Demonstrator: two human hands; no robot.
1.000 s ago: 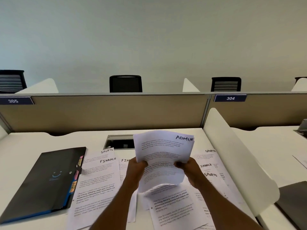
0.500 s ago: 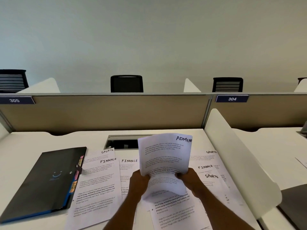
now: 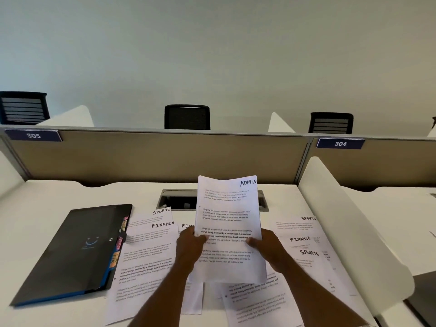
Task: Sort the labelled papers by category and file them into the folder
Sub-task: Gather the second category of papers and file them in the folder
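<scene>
Nearest edge of the worktop [image 3: 59, 317]: loose printed sheets [image 3: 146, 267] are spread overlapped; those at the front could be brushed off by the forearms if the stack is lowered carelessly.
Hands: the ADMIN stack [image 3: 227, 223] is pinched upright by its side edges, left hand [image 3: 190, 247] on one edge, right hand [image 3: 267, 247] on the other, thumbs laid on the front page.
Grip risk: only the lower half is held, so the upper half may flop, or inner sheets may slide out and fan.
Sorting risk: FINANCE and SPORTS sheets [image 3: 304, 239] are mixed on both sides; a mislabelled page could be gathered into the wrong category.
Folder [image 3: 70, 251]: it lies closed at the left, tabs beside the papers; nothing is judged filed yet.
Cable recess [image 3: 177, 199]: an open slot behind the stack, where a dropped sheet could be lost.
</scene>
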